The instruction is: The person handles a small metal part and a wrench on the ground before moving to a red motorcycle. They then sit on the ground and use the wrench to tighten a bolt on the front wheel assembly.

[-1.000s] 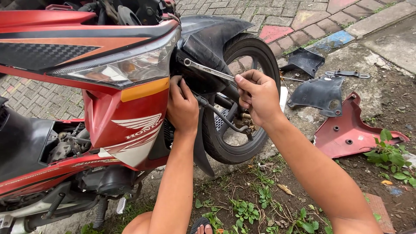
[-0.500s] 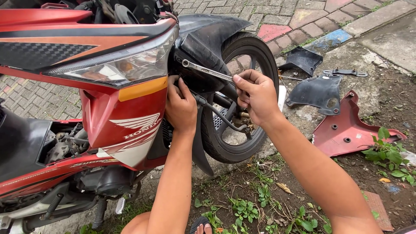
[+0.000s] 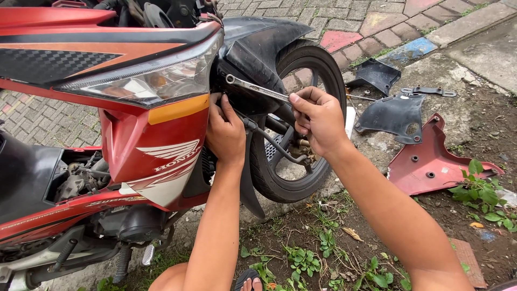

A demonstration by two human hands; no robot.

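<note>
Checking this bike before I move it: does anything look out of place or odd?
Yes. Three body panels lie on the ground beside the front wheel: two black panels and a red panel. The right hand holds a wrench.

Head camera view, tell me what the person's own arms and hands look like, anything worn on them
Both arms are bare from hand to the frame's lower edge: no sleeves in view. The left hand and right hand wear no gloves. No watch, ring or bracelet shows. The forearms are slim, and the fingernails look short.
</note>
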